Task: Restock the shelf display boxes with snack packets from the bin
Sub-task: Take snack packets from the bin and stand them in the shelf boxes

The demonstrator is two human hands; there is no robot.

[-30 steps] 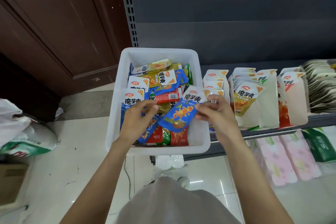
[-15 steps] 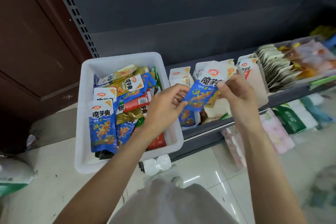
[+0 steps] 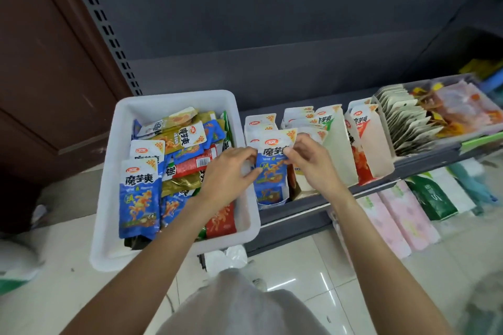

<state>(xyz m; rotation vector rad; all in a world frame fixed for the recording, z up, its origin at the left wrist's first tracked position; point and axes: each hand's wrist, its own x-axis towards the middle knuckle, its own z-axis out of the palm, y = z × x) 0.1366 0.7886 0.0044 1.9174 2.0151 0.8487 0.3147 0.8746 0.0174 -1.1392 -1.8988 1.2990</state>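
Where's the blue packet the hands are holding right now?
Centre of the head view: the blue packet is pinched between the left hand and right hand, over the leftmost display box, right of the white bin.

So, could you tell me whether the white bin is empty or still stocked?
Stocked: the white bin holds many snack packets, though bare floor shows at its near edge.

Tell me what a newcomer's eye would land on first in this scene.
First, the two hands at the centre: the left hand and right hand pinch a blue snack packet over the leftmost display box on the shelf. Next, the white bin to the left, heaped with blue, red and gold packets. Further right on the shelf stands a red display box.
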